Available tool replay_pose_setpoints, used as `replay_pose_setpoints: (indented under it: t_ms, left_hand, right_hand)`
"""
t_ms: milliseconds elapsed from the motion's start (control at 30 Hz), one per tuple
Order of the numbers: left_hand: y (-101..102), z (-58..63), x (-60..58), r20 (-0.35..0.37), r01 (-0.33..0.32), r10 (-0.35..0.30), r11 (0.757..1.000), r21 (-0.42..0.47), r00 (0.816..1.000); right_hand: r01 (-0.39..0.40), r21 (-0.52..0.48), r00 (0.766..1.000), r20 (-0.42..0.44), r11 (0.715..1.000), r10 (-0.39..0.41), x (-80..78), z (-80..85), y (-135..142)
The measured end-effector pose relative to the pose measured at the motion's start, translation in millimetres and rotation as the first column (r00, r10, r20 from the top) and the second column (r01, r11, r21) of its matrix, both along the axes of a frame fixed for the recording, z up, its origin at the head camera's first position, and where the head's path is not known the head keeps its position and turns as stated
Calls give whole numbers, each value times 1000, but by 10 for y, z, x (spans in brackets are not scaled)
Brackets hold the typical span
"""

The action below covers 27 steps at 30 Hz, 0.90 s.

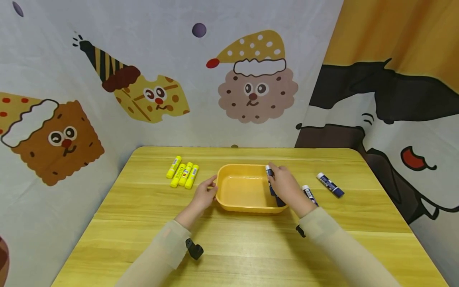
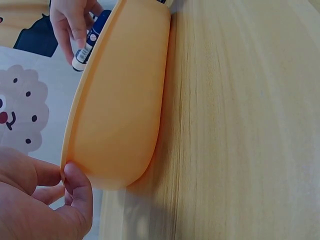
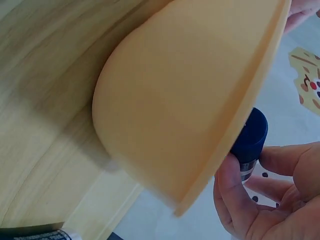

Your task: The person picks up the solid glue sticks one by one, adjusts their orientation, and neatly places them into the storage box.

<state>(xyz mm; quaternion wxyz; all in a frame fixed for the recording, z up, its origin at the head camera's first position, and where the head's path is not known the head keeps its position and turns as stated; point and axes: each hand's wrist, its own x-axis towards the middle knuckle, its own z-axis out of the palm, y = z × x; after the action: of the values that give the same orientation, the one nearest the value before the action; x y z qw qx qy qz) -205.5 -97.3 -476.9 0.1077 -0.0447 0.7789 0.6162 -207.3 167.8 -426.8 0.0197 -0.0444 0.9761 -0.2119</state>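
Sleeved forearms come in from the near edge of the counter (image 1: 251, 247), each with a small black camera strapped at the wrist. Landmark is the orange tray (image 1: 247, 187), sitting mid-counter. Left hand (image 1: 204, 197) is at the tray's left rim, thumb and fingers pinching the lip (the left wrist view shows the thumb (image 2: 80, 192) pressed right at the edge). Right hand (image 1: 285, 187) is over the tray's right rim, grip clamped on a blue glue stick (image 1: 269, 175), white cap end pointing away from the person, blue body angled down toward the tray's inside; it is not yet released. Tray interior looks bare otherwise, so I judge nothing is loaded yet and this would be the first stick going in. Just right of the tray, a second blue glue stick (image 1: 309, 194) lies on the counter, partly behind the right wrist; a third blue glue stick (image 1: 330, 185) lies farther right of the tray. Left of the tray, well apart, four yellow glue sticks (image 1: 183, 173) lie side by side, untouched. Most of the sorting looks left to do.
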Motion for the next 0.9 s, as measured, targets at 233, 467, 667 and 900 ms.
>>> replay_pose_setpoints:
  t_ms: [233, 467, 667, 900]
  left_hand:
    - [3, -13, 3, -7, -7, 7, 1000, -14, 1000]
    - [0, -22, -4, -12, -5, 5, 1000, -15, 1000]
    - [-4, -42, -21, -16, -3, 3, 1000, -13, 1000]
    - [-4, -34, -16, -9, 7, -7, 1000, -17, 1000]
  right_hand:
    - [-17, 60, 1000, -23, 998, 19, 69, 22, -131]
    - [-30, 125, 997, -67, 992, 38, 52, -48, -226]
    - [-10, 236, 999, -40, 972, 20, 12, -111, -298]
    - [-5, 331, 998, -56, 944, 25, 30, -188, -377]
